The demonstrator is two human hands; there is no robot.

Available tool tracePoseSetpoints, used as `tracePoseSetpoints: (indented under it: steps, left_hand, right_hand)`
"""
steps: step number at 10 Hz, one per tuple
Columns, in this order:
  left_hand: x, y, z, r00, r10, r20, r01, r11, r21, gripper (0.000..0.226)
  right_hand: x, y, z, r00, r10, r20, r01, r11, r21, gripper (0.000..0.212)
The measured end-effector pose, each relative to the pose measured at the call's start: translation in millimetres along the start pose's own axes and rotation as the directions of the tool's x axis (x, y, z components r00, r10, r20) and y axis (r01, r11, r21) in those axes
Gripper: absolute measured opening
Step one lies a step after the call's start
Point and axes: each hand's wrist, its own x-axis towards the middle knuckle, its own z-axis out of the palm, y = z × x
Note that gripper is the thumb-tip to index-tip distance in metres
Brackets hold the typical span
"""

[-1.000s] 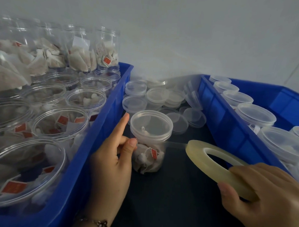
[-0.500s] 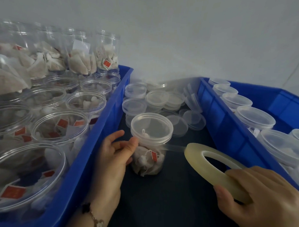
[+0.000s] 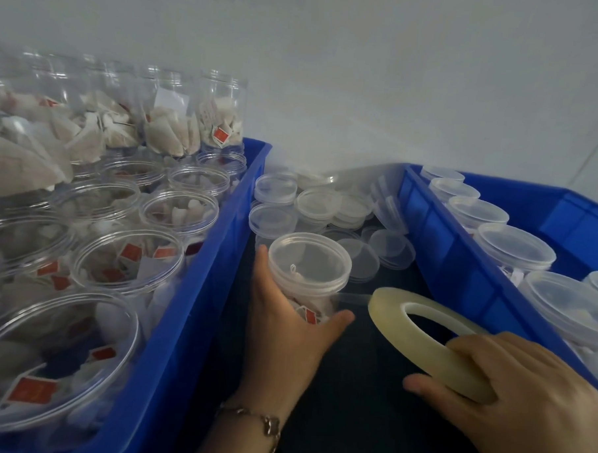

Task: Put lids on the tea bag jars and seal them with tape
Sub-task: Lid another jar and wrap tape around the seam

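While left hand [image 3: 286, 325] grips jar [image 3: 309, 278], red tags unreadable.

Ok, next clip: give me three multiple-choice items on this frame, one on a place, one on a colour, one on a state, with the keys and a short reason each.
1. Where does the lidded clear plastic jar of tea bags stand?
A. in the left bin
B. on the dark surface between the two bins
C. in the right bin

2. What colour are the plastic bins?
A. green
B. red
C. blue

3. What is the right hand doing?
A. gripping the pale yellowish ring-shaped tape roll
B. lying flat and empty
C. pressing down a lid

Key: 1 B, the jar sits between the bin walls, gripped by the left hand; 2 C, both bins show blue walls; 3 A, fingers curl through the roll's hole.
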Motion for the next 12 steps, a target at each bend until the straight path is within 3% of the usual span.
tracePoseSetpoints:
  steps: [1,2,3,4,6,7,8,9,10,11,12]
  left_hand:
    - [7,-4,-4,0.996,0.041,-0.074,-0.042,0.999,-0.009,0.107]
    - [6,-4,-12,0.995,0.008,-0.098,-0.018,0.994,-0.107,0.102]
    - [2,-4,-18,0.996,-0.068,-0.06,0.053,0.974,-0.222,0.101]
    - [1,0,-23,0.991,-0.128,0.031,0.131,0.928,-0.348,0.098]
    - [0,6,-28,0.966,-0.171,0.191,0.245,0.837,-0.489,0.091]
    - [0,6,-34,0.933,-0.154,0.324,0.313,0.791,-0.526,0.079]
    - [0,5,-37,0.889,-0.114,0.444,0.378,0.729,-0.57,0.084]
    - [-1,5,-36,0.868,-0.081,0.489,0.412,0.666,-0.622,0.102]
    - [-1,6,-36,0.852,-0.042,0.521,0.44,0.595,-0.672,0.094]
    - [0,6,-36,0.8,-0.012,0.6,0.533,0.475,-0.7,0.084]
    - [1,5,-39,0.728,-0.025,0.685,0.622,0.444,-0.645,0.108]
  right_hand:
    - [10,1,3,0.953,0.11,0.284,-0.063,0.984,-0.168,0.043]
    - [7,5,7,0.989,0.025,0.143,-0.016,0.998,-0.062,0.07]
    - [3,8,8,1.0,0.019,0.007,-0.018,0.993,-0.116,0.048]
    - [12,7,6,0.999,0.044,-0.024,-0.046,0.998,-0.051,0.036]
    - [17,6,4,0.997,0.08,-0.014,-0.08,0.994,-0.075,0.039]
    - [19,6,3,0.996,0.087,0.0,-0.087,0.993,-0.077,0.039]
    - [21,11,6,0.992,0.126,0.006,-0.126,0.991,-0.037,0.039]
    - [30,12,6,0.984,0.165,0.074,-0.157,0.982,-0.103,0.03]
    - [35,13,6,0.946,0.236,0.223,-0.21,0.968,-0.136,0.012]
    - [41,12,12,0.931,0.245,0.271,-0.216,0.967,-0.134,0.007]
    - [45,12,21,0.955,0.192,0.226,-0.156,0.974,-0.166,0.011]
